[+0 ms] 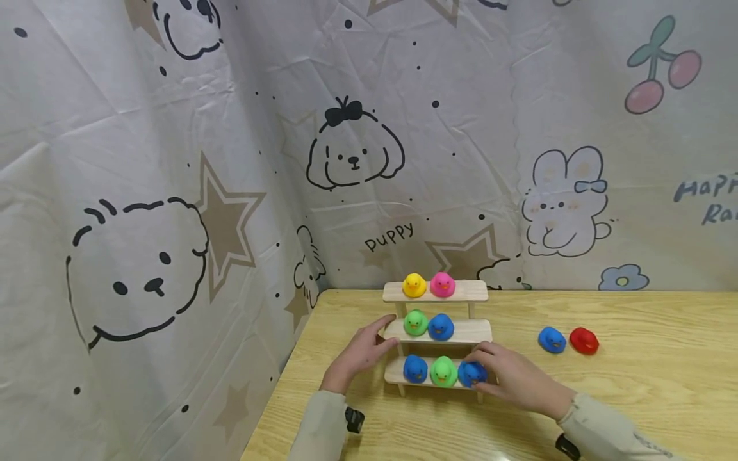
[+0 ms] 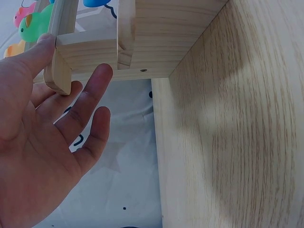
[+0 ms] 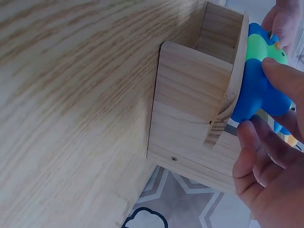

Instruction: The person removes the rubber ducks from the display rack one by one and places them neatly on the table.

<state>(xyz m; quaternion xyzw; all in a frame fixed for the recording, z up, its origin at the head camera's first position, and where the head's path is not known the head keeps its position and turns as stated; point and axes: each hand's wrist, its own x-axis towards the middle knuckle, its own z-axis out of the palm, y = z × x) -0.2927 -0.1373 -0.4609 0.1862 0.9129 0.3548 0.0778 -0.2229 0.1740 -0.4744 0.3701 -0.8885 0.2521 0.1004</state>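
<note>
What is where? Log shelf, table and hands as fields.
Shelf: pale wooden, three tiers
Top: yellow toy duck, pink toy duck
Middle: green toy duck, blue toy duck
Bottom: left blue duck, centre green duck, right blue duck
Wood-grain table: loose blue duck, red rounded toy
Left hand: holds shelf's left end, middle tier
Right hand: pinches right blue duck

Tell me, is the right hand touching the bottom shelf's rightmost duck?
Touching: the right wrist view shows the right hand pinching that blue duck, fingers against it.
</note>
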